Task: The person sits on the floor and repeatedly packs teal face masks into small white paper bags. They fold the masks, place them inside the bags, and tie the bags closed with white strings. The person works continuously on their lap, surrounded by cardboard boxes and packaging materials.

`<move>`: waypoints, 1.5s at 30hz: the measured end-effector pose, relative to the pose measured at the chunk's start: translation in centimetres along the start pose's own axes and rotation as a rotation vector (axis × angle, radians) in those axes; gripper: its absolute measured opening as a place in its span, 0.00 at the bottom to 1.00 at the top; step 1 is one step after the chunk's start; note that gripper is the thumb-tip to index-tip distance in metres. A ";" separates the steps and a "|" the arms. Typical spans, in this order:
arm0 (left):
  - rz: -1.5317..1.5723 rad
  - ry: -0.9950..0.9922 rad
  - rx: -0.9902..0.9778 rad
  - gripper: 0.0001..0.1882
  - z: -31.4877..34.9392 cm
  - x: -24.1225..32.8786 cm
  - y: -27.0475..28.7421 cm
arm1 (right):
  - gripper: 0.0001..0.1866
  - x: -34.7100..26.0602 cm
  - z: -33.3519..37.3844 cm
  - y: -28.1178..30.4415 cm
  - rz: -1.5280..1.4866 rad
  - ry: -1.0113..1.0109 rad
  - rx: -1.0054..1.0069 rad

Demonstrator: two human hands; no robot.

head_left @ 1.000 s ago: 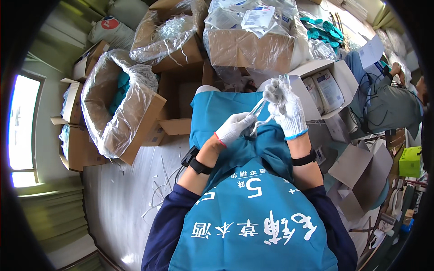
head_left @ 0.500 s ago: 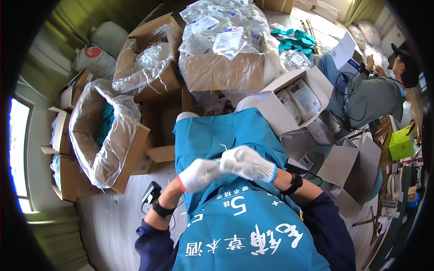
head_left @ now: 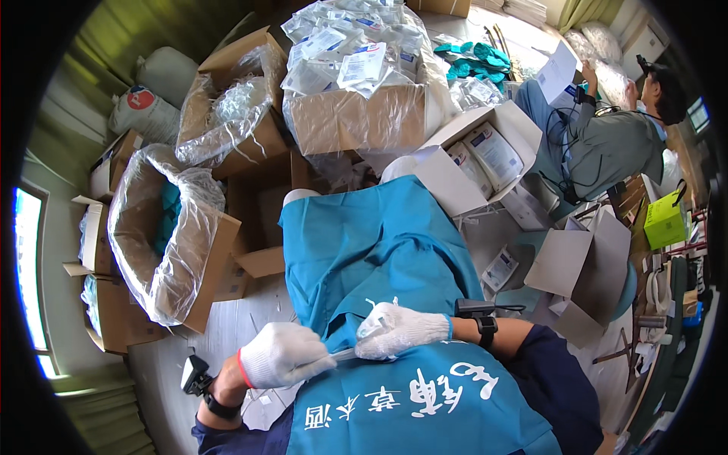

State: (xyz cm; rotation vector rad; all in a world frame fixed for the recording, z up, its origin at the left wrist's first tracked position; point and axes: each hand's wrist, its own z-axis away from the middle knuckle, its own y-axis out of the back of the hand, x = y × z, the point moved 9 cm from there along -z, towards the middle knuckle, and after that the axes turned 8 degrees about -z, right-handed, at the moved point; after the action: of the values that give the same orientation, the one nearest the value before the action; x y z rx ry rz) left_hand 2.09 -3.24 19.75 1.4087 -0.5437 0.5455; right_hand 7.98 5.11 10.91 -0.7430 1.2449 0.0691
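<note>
Both my hands wear white knitted gloves and are closed over my teal apron (head_left: 379, 227). My left hand (head_left: 287, 355), with a red cuff edge, pinches one end of a thin pale strip (head_left: 346, 354). The strip runs across to my right hand (head_left: 402, 331), whose cuff edge is blue. My right fingers are wrapped round it, and a small bit of clear, crumpled plastic (head_left: 371, 326) shows at their far side. Most of what they hold is hidden, so its kind is unclear.
Ahead stands a carton (head_left: 360, 121) heaped with flat white packets. An open white box (head_left: 447, 182) holds more packets. To the left, a plastic-lined carton (head_left: 205, 265) contains teal items. Another person (head_left: 614, 152) sits at the far right, holding a white box.
My hands have come nearer my body and moved apart, the left one going left. The pale strip now shows between them. The view has shifted slightly.
</note>
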 end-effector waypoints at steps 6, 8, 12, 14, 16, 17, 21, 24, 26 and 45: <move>0.074 0.040 -0.014 0.11 2.3 0.2 1.1 | 0.20 -1.2 -0.3 -1.3 -0.059 -0.062 -0.019; 0.090 0.053 -0.030 0.10 2.6 -0.1 1.4 | 0.20 -0.8 -0.4 -1.2 -0.089 -0.062 -0.013; 0.028 0.086 -0.090 0.09 3.1 -0.6 2.2 | 0.19 -0.6 -0.2 -0.9 -0.044 -0.031 0.036; 0.019 0.070 -0.111 0.09 2.2 -0.9 3.4 | 0.16 -0.5 -0.2 0.0 0.035 0.112 0.052; 0.054 0.067 -0.080 0.09 2.4 -0.7 4.2 | 0.15 -0.8 0.3 0.1 0.034 0.062 0.111; 0.032 0.064 -0.089 0.10 2.4 -1.1 4.4 | 0.12 -0.7 0.2 0.4 0.035 0.164 0.080; 0.590 0.301 0.401 0.15 14.1 -7.3 9.6 | 0.11 0.1 2.3 2.9 -0.013 0.007 0.228; 0.536 0.253 0.888 0.12 25.2 -8.3 17.8 | 0.12 5.6 5.1 6.6 -1.038 0.217 0.448; 0.766 0.156 0.981 0.14 21.4 -8.4 15.1 | 0.12 3.6 4.3 7.5 -1.235 0.141 0.679; 1.119 0.125 0.166 0.41 -18.5 -12.8 -9.2 | 0.22 -7.9 2.7 19.1 -1.261 0.710 0.256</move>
State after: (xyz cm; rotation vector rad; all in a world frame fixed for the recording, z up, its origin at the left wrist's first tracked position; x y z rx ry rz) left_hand -1.10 13.95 2.92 1.1093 -1.2004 1.5800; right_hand -0.80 23.91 9.14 -1.2547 1.1807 -1.4562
